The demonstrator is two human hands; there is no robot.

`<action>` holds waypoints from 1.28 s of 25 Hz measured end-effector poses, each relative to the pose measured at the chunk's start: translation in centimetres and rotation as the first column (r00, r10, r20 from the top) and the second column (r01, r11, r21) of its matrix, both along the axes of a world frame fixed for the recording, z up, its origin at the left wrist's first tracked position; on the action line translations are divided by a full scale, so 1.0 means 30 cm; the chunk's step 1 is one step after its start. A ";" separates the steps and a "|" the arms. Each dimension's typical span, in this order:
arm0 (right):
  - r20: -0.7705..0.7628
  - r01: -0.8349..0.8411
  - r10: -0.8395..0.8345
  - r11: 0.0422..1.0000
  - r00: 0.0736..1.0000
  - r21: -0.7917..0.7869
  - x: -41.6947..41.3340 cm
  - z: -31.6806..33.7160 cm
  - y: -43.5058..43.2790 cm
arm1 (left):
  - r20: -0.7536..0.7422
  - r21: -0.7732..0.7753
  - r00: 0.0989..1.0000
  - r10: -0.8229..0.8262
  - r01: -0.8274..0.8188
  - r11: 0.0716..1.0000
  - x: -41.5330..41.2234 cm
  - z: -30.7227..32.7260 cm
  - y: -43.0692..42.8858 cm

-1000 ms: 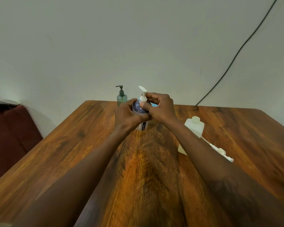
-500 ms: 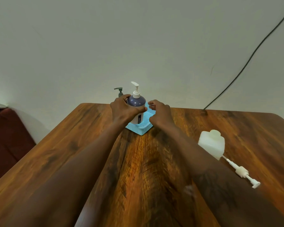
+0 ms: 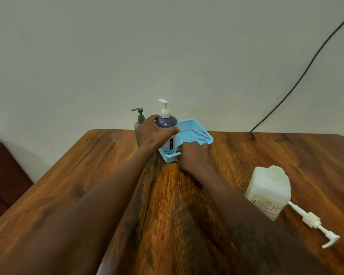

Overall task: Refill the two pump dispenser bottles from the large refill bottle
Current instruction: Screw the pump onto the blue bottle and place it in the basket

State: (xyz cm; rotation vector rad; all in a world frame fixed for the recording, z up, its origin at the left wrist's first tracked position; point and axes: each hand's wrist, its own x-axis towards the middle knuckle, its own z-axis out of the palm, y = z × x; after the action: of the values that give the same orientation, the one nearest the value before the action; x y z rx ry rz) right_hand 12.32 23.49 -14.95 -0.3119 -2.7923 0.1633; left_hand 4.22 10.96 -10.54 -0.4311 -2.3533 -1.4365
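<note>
A purple-topped pump bottle [image 3: 166,124] with a white pump stands upright in the left part of a light blue mesh basket [image 3: 197,133] at the far side of the table. My left hand [image 3: 155,132] grips this bottle around its shoulder. My right hand [image 3: 193,155] holds the basket's near rim. A grey-green pump bottle [image 3: 138,124] stands on the table just left of the basket, partly hidden by my left hand. The large white refill bottle [image 3: 268,189] stands at the right with no pump in its neck. Its white pump [image 3: 314,225] lies on the table beside it.
The wooden table [image 3: 87,185] ends against a pale wall. A black cable [image 3: 306,70] runs down the wall to the table's far right. A dark red seat [image 3: 4,175] is beyond the table's left edge.
My right hand left the pump head and dropped to the basket's near rim. My left hand has set the purple bottle down in the basket, and the view has tilted down.
</note>
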 end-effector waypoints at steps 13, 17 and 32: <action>-0.142 0.124 -0.132 0.990 0.981 -0.066 -0.166 -0.062 0.023 | 0.047 -0.085 0.996 -0.075 0.079 0.993 -0.226 -0.057 0.182; -0.168 0.121 -0.135 0.989 0.977 -0.089 -0.208 -0.075 0.031 | 0.049 -0.080 0.996 -0.077 0.080 0.994 -0.287 -0.086 0.212; -0.281 0.094 -0.119 0.991 0.952 -0.100 -0.236 -0.128 0.045 | 0.033 -0.113 0.996 0.080 -0.075 0.991 -0.326 -0.078 0.262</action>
State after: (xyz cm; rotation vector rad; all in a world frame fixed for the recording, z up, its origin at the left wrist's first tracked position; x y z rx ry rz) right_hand 5.23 24.83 -18.79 -0.4233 -2.4793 0.2791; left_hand -5.54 18.83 -12.88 -0.3401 -2.4605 -1.2938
